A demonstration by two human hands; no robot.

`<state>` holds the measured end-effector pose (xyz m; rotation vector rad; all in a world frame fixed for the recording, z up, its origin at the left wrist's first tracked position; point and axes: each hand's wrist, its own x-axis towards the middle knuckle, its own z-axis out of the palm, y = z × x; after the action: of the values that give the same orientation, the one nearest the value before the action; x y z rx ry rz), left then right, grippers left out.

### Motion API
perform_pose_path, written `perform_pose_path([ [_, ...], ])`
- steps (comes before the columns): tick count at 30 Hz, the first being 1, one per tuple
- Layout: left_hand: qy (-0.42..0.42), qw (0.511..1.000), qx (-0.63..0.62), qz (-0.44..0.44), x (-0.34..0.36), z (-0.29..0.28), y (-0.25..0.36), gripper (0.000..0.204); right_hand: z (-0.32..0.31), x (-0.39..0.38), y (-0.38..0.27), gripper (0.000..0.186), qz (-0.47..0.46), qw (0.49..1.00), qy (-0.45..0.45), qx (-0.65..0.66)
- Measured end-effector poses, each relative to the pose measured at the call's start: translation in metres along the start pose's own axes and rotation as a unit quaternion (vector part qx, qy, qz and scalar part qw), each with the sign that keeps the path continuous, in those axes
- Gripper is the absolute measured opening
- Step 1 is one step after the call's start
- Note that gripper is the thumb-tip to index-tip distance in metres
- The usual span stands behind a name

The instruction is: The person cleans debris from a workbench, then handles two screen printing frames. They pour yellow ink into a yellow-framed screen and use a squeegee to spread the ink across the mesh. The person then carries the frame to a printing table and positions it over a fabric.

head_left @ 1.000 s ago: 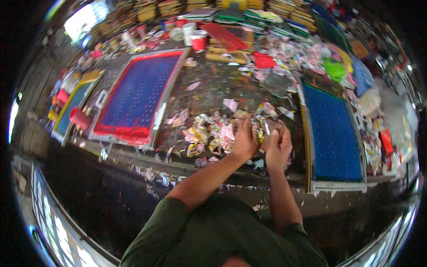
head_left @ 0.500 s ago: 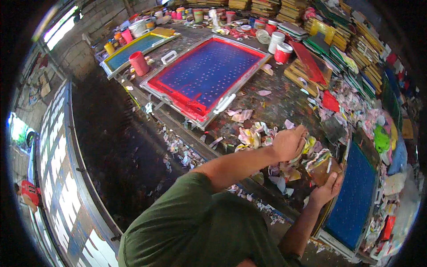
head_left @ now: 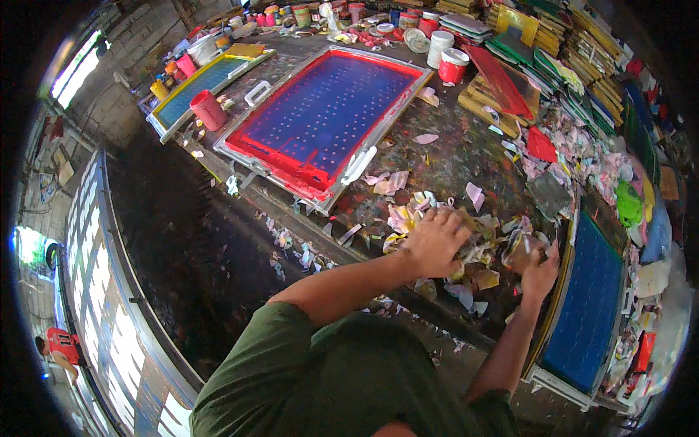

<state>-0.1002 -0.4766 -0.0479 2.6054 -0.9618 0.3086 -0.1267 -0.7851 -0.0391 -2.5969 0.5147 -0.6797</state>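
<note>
My left hand [head_left: 435, 244] lies over the heap of torn pink, yellow and white scraps [head_left: 411, 218] on the paint-stained table [head_left: 455, 167], its fingers apart and touching them. To its right, my right hand [head_left: 539, 273] grips a flat brown piece [head_left: 523, 258], perhaps a board or scraper, with pale crumpled bits on its top; its exact shape is partly hidden. A blue screen in a frame [head_left: 586, 306] lies just right of that hand. A large blue screen with red paint around its border [head_left: 320, 109] lies to the upper left of the pile.
Paint pots [head_left: 453, 67], a smaller blue screen [head_left: 186, 93], a red board [head_left: 495, 80], stacked wooden frames [head_left: 579, 65] and more scraps surround the work area. At the far left, a person in red [head_left: 62, 342] is beside a large pale panel [head_left: 116, 313].
The view has swung leftward since a second ago, with little further change. My left hand has moved from a raised, closed grip to spread fingers on the scraps; my right still holds the brown piece.
</note>
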Motion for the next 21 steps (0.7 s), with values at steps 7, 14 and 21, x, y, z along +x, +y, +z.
perform_pose_path([
  [7,0.021,0.998,0.046,0.029,-0.007,0.001,-0.029,0.027,0.033,-0.049,-0.096,0.059,-0.253,0.944,-0.152,0.146],
  [14,0.139,0.974,-0.138,0.109,-0.040,-0.096,-0.102,0.047,0.081,-0.075,-0.119,0.053,-0.218,0.960,-0.172,0.029],
  [21,0.200,0.973,-0.104,-0.048,-0.122,-0.184,-0.321,0.035,0.074,-0.047,-0.152,0.055,-0.166,0.969,-0.071,-0.171],
])
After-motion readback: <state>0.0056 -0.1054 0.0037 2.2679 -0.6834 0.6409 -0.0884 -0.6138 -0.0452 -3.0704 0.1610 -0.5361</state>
